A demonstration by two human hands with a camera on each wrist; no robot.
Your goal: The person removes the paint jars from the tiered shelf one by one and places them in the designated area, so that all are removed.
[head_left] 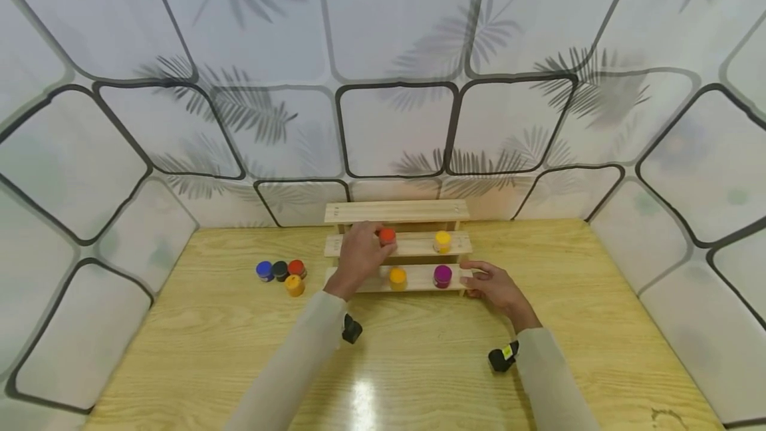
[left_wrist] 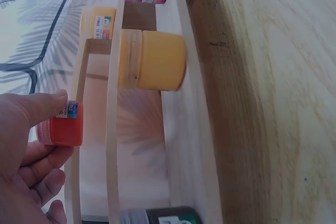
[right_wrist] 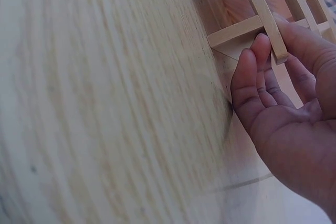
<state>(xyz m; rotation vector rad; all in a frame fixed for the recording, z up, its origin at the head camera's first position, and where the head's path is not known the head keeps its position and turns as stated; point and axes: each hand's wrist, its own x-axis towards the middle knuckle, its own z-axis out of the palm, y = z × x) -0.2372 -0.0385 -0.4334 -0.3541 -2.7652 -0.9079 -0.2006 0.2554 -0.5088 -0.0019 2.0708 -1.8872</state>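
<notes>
My left hand [head_left: 359, 255] pinches a small red paint jar [head_left: 387, 236] between thumb and fingers at the middle tier of a three-tier wooden rack [head_left: 413, 210]. In the left wrist view the red jar [left_wrist: 67, 131] is right at the edge of that tier. My right hand [head_left: 493, 287] grips the right end of the lowest tier, thumb and fingers around the board end [right_wrist: 280, 56]. A yellow jar [head_left: 443, 241] stands on the middle tier. On the lowest tier are an orange-yellow jar [head_left: 397, 277], a purple jar [head_left: 442, 275] and a dark jar [left_wrist: 173, 216], hidden in the head view.
Left of the rack, a blue jar [head_left: 264, 271], a black jar [head_left: 280, 270], a red jar [head_left: 296, 269] and an orange jar [head_left: 294, 285] stand grouped on the wooden table [head_left: 431, 378]. A patterned wall covering [head_left: 395, 132] rises close behind the rack.
</notes>
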